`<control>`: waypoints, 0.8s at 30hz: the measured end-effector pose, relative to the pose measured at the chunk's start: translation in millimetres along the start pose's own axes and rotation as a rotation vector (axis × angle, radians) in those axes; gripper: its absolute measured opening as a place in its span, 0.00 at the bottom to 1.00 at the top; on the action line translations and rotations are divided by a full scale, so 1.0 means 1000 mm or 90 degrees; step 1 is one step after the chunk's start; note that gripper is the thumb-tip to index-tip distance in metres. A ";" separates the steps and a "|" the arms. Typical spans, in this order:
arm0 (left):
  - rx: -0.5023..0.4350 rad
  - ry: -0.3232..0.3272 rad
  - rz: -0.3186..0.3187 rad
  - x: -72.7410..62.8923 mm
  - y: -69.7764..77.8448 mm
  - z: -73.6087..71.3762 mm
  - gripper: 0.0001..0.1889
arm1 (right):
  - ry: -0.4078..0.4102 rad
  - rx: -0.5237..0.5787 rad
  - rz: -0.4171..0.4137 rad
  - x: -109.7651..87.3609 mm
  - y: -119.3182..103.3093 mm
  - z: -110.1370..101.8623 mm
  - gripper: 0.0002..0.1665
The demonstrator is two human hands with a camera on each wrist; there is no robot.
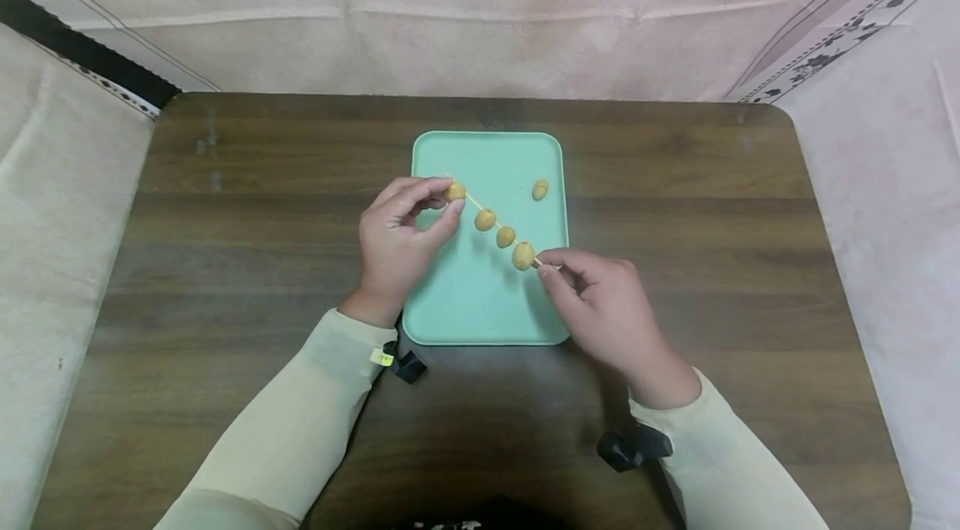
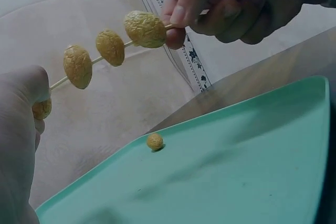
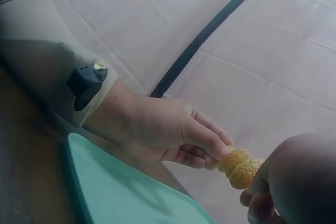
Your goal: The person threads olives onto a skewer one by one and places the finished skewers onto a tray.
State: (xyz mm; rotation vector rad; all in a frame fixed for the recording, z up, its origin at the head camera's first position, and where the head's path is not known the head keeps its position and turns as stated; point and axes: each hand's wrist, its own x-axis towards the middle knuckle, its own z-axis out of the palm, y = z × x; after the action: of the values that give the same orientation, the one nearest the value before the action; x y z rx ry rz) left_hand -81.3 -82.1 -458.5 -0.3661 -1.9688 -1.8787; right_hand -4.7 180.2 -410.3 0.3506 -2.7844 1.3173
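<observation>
Several small, wrinkled yellow balls that look like baby potatoes are threaded on a thin wooden skewer (image 1: 476,202), held slanting above a mint-green tray (image 1: 457,309). My left hand (image 1: 397,242) pinches the potato (image 1: 455,192) at the skewer's far-left end between thumb and fingers. With thumb and fingertips, my right hand (image 1: 607,305) pinches the skewer's bare near end, just beside the largest potato (image 1: 523,256). In the left wrist view, gaps show between the middle potato (image 2: 77,66) and its neighbours. One loose potato (image 1: 540,189) lies on the tray at the upper right.
The tray sits on a brown wooden table (image 1: 262,280), toward its far edge. Pale patterned cloth (image 1: 487,22) hangs behind and at both sides. Black devices (image 1: 636,447) are strapped to both wrists, over cream sleeves.
</observation>
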 end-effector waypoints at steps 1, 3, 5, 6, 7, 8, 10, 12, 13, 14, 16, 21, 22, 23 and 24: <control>0.001 -0.005 0.003 0.000 0.000 0.000 0.14 | 0.001 -0.002 0.004 0.000 0.000 0.000 0.09; 0.001 -0.017 0.009 -0.001 0.001 0.001 0.14 | 0.003 -0.007 0.011 0.001 -0.001 -0.001 0.08; 0.000 -0.023 0.017 -0.001 0.001 0.003 0.14 | 0.008 -0.010 0.016 0.002 -0.001 -0.001 0.08; 0.000 -0.024 0.021 -0.001 0.002 0.003 0.14 | 0.010 -0.011 0.018 0.002 -0.001 -0.001 0.08; 0.001 -0.027 0.027 -0.001 0.002 0.004 0.13 | 0.012 -0.011 0.018 0.003 -0.001 -0.001 0.08; 0.002 -0.029 0.030 -0.001 0.003 0.004 0.13 | 0.013 -0.009 0.018 0.003 -0.001 -0.001 0.08; 0.003 -0.033 0.033 -0.001 0.004 0.005 0.13 | 0.016 -0.003 0.019 0.004 -0.001 -0.001 0.08; 0.003 -0.037 0.032 -0.001 0.004 0.005 0.13 | 0.018 0.002 0.019 0.005 -0.001 -0.001 0.08; 0.005 -0.040 0.031 -0.001 0.005 0.006 0.13 | 0.019 0.004 0.020 0.005 -0.001 -0.001 0.08; 0.007 -0.042 0.030 -0.001 0.005 0.006 0.13 | 0.019 0.005 0.022 0.005 -0.001 -0.001 0.08; 0.016 -0.046 0.028 -0.001 0.005 0.005 0.13 | 0.017 0.004 0.025 0.006 -0.001 0.000 0.08; 0.053 -0.055 0.032 -0.003 0.007 0.005 0.13 | 0.007 -0.004 0.045 0.005 0.000 -0.001 0.08; 0.061 -0.058 0.033 -0.003 0.007 0.006 0.13 | 0.004 -0.005 0.050 0.005 0.000 -0.001 0.08; 0.069 -0.060 0.033 -0.003 0.008 0.006 0.13 | 0.002 -0.006 0.053 0.005 0.001 -0.001 0.08; 0.076 -0.063 0.033 -0.003 0.008 0.006 0.13 | 0.002 -0.007 0.055 0.004 0.002 -0.001 0.08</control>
State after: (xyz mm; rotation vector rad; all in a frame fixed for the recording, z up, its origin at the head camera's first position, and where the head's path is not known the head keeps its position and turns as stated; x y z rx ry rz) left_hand -75.7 -75.2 -452.4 -0.4783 -2.1026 -1.7329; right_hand -9.3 181.4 -410.5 0.2302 -2.8329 1.3182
